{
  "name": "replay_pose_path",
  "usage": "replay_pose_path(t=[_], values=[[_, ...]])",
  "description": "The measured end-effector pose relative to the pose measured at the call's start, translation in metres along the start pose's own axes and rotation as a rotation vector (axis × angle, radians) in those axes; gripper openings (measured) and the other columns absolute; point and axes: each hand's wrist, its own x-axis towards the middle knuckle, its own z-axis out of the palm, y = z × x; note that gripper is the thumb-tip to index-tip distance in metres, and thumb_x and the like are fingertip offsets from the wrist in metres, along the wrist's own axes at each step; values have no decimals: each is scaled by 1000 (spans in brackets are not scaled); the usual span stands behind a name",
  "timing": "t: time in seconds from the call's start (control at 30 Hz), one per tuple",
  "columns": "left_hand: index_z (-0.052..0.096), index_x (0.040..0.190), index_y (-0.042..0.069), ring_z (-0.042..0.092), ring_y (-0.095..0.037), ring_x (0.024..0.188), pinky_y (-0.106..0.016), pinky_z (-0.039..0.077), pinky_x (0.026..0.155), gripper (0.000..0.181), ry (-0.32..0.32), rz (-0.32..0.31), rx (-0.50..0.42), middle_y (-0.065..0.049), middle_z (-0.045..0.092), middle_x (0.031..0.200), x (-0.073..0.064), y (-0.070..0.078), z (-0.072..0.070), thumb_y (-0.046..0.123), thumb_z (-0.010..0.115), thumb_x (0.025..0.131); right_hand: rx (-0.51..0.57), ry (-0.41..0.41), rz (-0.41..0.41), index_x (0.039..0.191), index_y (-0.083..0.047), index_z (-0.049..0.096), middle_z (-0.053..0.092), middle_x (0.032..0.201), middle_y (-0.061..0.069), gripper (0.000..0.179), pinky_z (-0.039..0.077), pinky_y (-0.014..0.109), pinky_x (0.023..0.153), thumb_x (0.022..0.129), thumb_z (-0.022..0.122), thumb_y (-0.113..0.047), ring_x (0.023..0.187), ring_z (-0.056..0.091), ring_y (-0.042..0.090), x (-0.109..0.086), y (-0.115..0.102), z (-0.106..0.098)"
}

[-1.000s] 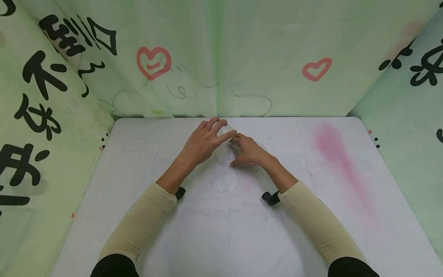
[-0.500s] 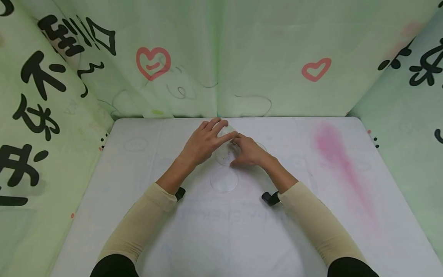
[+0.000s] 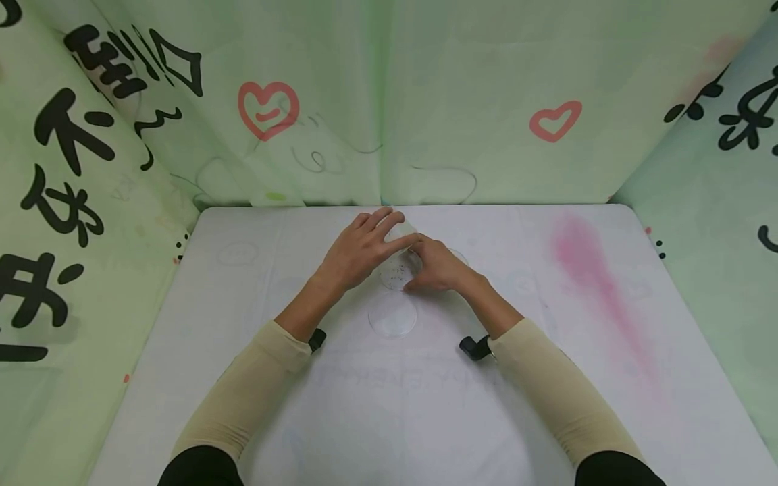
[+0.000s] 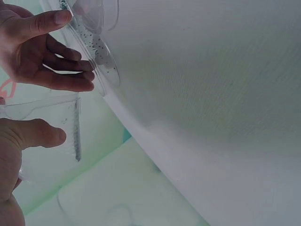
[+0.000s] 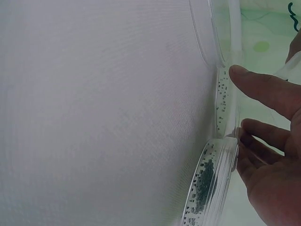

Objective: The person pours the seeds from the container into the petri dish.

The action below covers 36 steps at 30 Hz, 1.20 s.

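My left hand (image 3: 358,250) holds a clear container (image 4: 63,125) above the far middle of the table, its thumb lying across the near side. Dark granules line the container's lower edge. Below it sits a petri dish (image 3: 398,273) sprinkled with dark specks. My right hand (image 3: 442,264) grips this dish at the rim, thumb on the near side and fingertips on the far side. Nearer to me lies a clear round dish or lid (image 3: 393,315). Partly hidden behind the right hand is another petri dish (image 5: 207,183), which contains a dark heap.
A white cloth covers the table (image 3: 389,412), with a pink stain (image 3: 586,270) at the right. Pale green curtains (image 3: 474,67) with drawings and black writing enclose the back and sides. Black wrist devices (image 3: 476,348) sit at both cuffs.
My left hand has shifted slightly to the right. More dark specks show in the dish than a second ago. The right hand stays in place.
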Motion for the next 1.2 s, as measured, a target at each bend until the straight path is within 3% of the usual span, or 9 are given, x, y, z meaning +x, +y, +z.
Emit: replay_pose_path(t=[0.47, 1.2], values=[[61, 139, 31, 48, -29, 140, -41, 48, 102, 57, 34, 20, 6, -8, 54, 144, 0, 0, 1, -1, 72, 94, 45, 11, -13, 151, -2, 48, 54, 150, 21, 91, 44, 54, 114, 74, 94, -17, 139, 53, 40, 0, 1, 0], [61, 141, 32, 47, -28, 143, -41, 48, 104, 56, 36, 14, 8, -7, 54, 146, -3, 0, 0, 4, 74, 95, 42, 1, 9, 155, -1, 42, 52, 152, 21, 97, 39, 54, 119, 75, 93, -18, 144, 49, 40, 0, 0, 0]])
